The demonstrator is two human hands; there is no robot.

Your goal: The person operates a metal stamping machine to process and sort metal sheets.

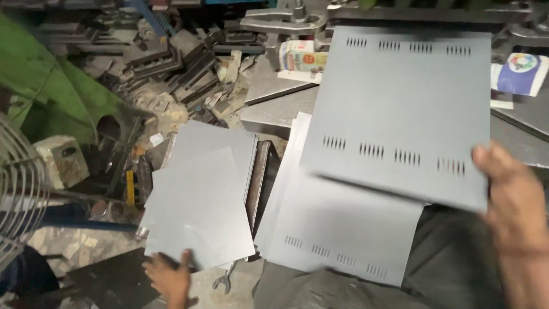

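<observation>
Right hand point(514, 206), lower right of frame, blurred; fingers closed over the right edge of a grey slotted metal sheet point(400, 109), held tilted at upper right above a stack of slotted sheets point(343, 229) at lower centre. Left hand point(168, 277), bottom left, fingers resting on the lower edge of a plain grey sheet pile point(200, 200); whether it pinches, cannot tell. Wrench point(224, 280) just beside. Wire fan guard point(20, 189) far left.

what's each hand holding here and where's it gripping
The right hand holds the slotted grey sheet by its near right corner. The left hand grips the near edge of the plain grey sheets.
</observation>
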